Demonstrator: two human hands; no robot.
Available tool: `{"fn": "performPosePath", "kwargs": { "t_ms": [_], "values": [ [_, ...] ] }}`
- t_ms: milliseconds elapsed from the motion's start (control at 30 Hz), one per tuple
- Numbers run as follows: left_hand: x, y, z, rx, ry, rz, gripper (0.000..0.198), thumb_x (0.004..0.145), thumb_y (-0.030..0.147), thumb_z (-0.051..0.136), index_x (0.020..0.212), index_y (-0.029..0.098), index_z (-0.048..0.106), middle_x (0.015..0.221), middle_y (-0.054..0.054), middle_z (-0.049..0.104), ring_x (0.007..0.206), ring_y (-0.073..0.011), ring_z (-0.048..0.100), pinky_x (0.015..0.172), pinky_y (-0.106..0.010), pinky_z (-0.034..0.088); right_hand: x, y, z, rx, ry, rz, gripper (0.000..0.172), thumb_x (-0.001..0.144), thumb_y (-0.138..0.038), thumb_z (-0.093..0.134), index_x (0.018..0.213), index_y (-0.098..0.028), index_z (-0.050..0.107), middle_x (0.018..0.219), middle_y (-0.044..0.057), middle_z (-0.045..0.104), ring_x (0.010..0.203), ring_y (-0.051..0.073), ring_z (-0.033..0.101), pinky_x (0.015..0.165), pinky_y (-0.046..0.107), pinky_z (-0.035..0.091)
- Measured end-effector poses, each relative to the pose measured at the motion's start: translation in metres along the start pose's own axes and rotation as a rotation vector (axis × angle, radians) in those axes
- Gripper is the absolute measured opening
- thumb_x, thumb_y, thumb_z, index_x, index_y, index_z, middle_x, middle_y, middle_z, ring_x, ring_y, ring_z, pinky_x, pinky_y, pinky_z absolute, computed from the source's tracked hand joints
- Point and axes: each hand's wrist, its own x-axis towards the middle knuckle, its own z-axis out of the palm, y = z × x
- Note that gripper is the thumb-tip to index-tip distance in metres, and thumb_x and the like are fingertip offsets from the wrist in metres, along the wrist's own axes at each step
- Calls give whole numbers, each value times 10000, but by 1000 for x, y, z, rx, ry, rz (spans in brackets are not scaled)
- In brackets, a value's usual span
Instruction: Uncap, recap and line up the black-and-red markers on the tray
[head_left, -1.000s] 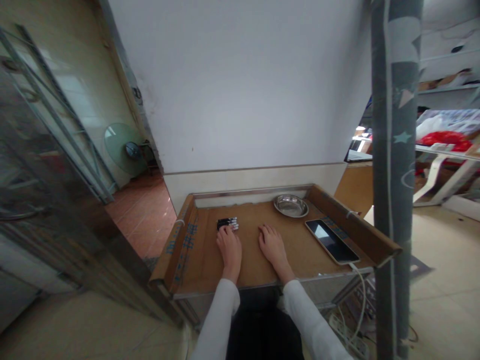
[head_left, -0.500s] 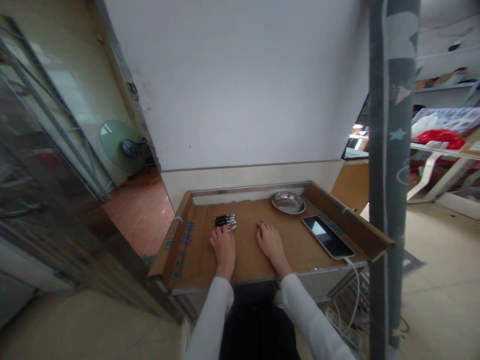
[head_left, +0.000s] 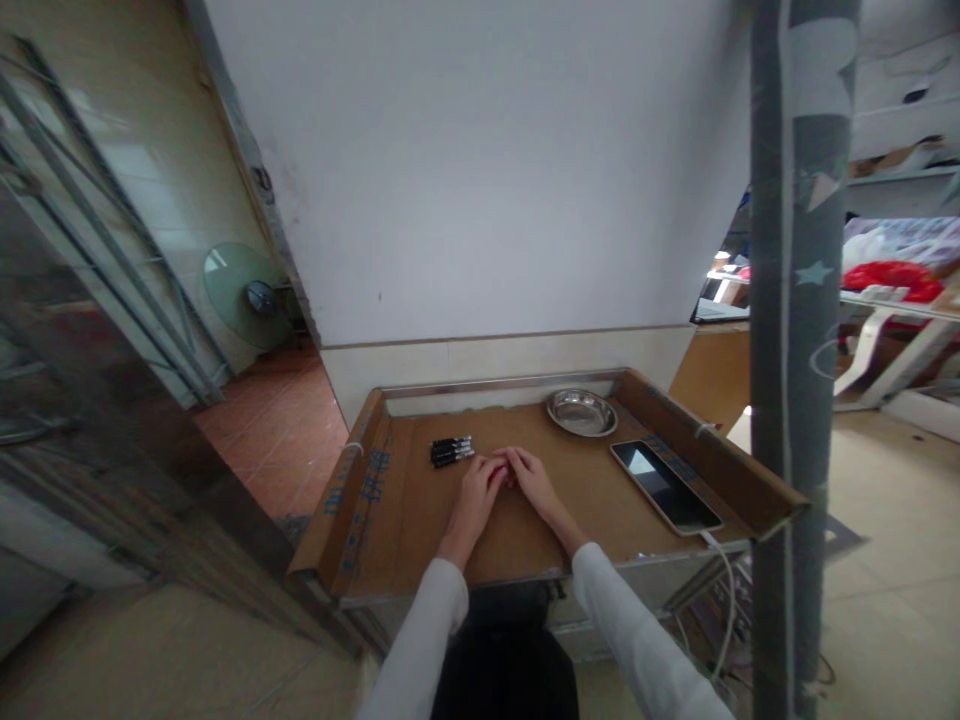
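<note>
My left hand (head_left: 478, 492) and my right hand (head_left: 531, 480) meet fingertip to fingertip over the cardboard-covered table (head_left: 420, 540). The fingers of both are bent and pressed together; whether anything small is between them is hidden. Just beyond my left hand lie several black pens (head_left: 451, 451), side by side in a neat row, touched by neither hand. A round metal dish (head_left: 582, 412) rests at the back right of the table. To the right of my right hand is a phone (head_left: 666, 486) with a white cable plugged in.
Raised cardboard flaps (head_left: 739, 465) border the table's left and right sides. A white wall (head_left: 487, 180) stands behind it. A wrapped grey pole (head_left: 799, 400) rises close to the right corner. The white cable (head_left: 731, 600) hangs off the front edge.
My left hand has left the pens and moved right. My right hand has shifted slightly left, so the two hands now touch. The view has shifted slightly.
</note>
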Motion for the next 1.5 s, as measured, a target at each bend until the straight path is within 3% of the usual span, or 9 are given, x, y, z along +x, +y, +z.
{"fn": "performPosePath", "kwargs": {
  "t_ms": [100, 233, 467, 733, 933, 1133, 1267, 1400, 1500],
  "values": [
    [13, -2, 6, -95, 166, -67, 193, 856, 255, 518, 1025, 191, 585, 1009, -55, 619, 932, -158, 602, 861, -316, 483, 8, 5, -7, 341, 4, 122, 368, 700, -495, 642, 876, -173, 675, 649, 0, 626, 516, 96, 500, 492, 220, 413],
    [34, -2, 19, -168, 312, -136, 201, 875, 256, 477, 1033, 183, 576, 1008, -66, 646, 897, -158, 624, 841, -330, 496, 15, 15, -18, 588, 96, 209, 322, 641, -363, 708, 916, -200, 676, 803, 19, 674, 560, 85, 535, 526, 215, 446],
    [44, -2, 37, -174, 220, -64, 177, 861, 284, 511, 998, 184, 561, 960, -50, 652, 876, -149, 630, 806, -306, 501, 24, 26, -23, 570, 132, 196, 259, 688, -313, 637, 918, -197, 667, 894, 45, 687, 623, 107, 580, 561, 237, 475],
    [41, 0, 33, -272, 395, -122, 209, 850, 289, 519, 1020, 166, 515, 943, -65, 623, 816, -138, 615, 756, -286, 500, 21, 24, -33, 629, 146, 260, 237, 740, -274, 593, 945, -187, 673, 826, 41, 686, 667, 128, 620, 647, 262, 515],
    [45, -8, 30, -292, 482, -176, 226, 857, 319, 501, 1027, 183, 562, 955, -63, 638, 848, -152, 609, 812, -313, 478, 14, 21, -40, 688, 151, 255, 213, 642, -266, 726, 833, -173, 718, 960, 48, 697, 785, 130, 632, 794, 254, 517],
    [48, -18, 30, -376, 603, -247, 192, 837, 314, 509, 947, 164, 556, 893, -56, 627, 810, -144, 605, 771, -285, 484, 12, 16, -37, 618, 110, 218, 333, 582, -312, 782, 876, -168, 717, 914, 51, 709, 853, 144, 636, 890, 292, 482],
    [47, -19, 31, -264, 547, -244, 152, 841, 269, 499, 938, 166, 556, 885, -51, 634, 792, -145, 600, 770, -288, 479, 14, 22, -36, 519, 199, 168, 404, 551, -352, 791, 897, -164, 703, 880, 55, 711, 831, 160, 643, 869, 328, 487],
    [45, -20, 34, -18, 356, -193, 155, 849, 180, 469, 950, 169, 585, 936, -65, 650, 880, -174, 591, 837, -329, 454, 15, 28, -39, 316, 348, 48, 395, 590, -418, 747, 877, -157, 675, 854, 65, 704, 786, 177, 641, 794, 351, 508],
    [43, -21, 36, 186, 222, -134, 214, 850, 115, 438, 973, 169, 605, 986, -74, 651, 959, -193, 561, 895, -356, 423, 13, 25, -38, 10, 328, -61, 287, 711, -409, 639, 862, -166, 663, 869, 75, 698, 786, 183, 627, 759, 345, 499]
  ]
}}
